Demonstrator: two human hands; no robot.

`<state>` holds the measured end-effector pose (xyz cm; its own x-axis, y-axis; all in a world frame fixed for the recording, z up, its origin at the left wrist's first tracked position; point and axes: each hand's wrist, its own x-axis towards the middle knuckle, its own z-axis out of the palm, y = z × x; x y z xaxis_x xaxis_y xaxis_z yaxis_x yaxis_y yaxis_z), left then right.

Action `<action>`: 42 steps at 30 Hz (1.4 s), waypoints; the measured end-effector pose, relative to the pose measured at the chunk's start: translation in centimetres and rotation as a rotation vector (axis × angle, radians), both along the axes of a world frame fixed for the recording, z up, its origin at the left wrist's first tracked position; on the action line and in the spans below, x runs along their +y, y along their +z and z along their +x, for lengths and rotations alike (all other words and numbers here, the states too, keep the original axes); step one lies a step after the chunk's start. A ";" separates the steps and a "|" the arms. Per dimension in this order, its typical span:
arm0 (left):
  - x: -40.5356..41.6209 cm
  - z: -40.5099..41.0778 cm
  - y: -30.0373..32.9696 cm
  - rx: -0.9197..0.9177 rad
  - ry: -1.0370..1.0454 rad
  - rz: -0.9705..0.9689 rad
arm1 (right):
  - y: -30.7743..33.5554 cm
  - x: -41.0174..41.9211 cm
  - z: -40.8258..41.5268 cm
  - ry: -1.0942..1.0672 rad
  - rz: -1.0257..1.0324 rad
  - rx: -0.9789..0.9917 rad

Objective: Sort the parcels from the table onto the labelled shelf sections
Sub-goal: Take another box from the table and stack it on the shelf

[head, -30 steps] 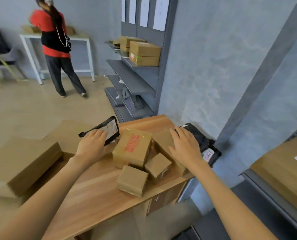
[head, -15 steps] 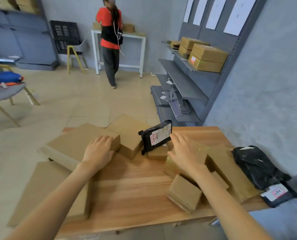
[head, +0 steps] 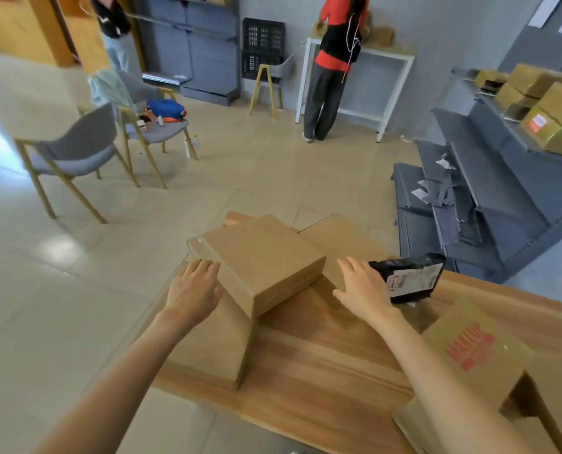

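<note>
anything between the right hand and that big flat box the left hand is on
Nothing visible. The right hand hovers open just right of the big flat box, with only bare table between. The left hand already touches its left edge. The black parcel lies beyond, to the right.

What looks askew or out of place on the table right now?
The large flat box sits tilted, propped on the flat boxes under it rather than lying level, and the bottom box overhangs the table's left edge. The left hand touches the tilted box's side. Loose paper scraps litter the low grey shelves.
</note>
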<state>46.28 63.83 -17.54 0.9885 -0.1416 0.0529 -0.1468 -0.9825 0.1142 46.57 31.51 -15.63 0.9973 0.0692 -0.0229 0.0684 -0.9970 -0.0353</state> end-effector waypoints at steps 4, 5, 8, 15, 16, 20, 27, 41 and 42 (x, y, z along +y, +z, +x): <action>0.4 -0.4 -1.6 0.054 0.084 0.002 | -1.9 -0.8 3.2 0.015 0.021 0.090; 0.1 -0.6 -2.0 0.074 0.104 0.003 | -2.4 -1.1 4.0 0.015 0.029 0.114; -1.1 -0.8 -3.5 0.134 0.140 0.029 | -4.0 -2.1 6.6 0.021 0.053 0.162; -4.4 -0.1 -5.8 0.232 0.220 0.071 | -7.7 -4.3 11.6 0.076 0.097 0.259; -5.0 0.1 -6.0 0.239 0.235 0.052 | -8.2 -4.4 12.1 0.083 0.111 0.273; -7.0 0.6 -6.8 0.266 0.321 -0.024 | -10.1 -4.4 13.7 0.074 0.218 0.335; -8.6 0.5 -7.2 0.254 0.400 -0.109 | -12.1 -3.7 12.9 0.005 0.492 0.344; -6.0 -0.7 0.2 0.108 0.340 -0.483 | -5.2 -3.0 10.6 -0.018 0.896 0.010; -6.0 -0.7 1.3 0.076 0.351 -0.542 | -4.1 -2.8 10.5 -0.015 0.930 -0.014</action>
<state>45.58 57.85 -16.26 0.9750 0.2176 -0.0455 0.2003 -0.7710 0.6045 57.03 28.69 -19.78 0.9981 0.0406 0.0471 0.0618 -0.5691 -0.8200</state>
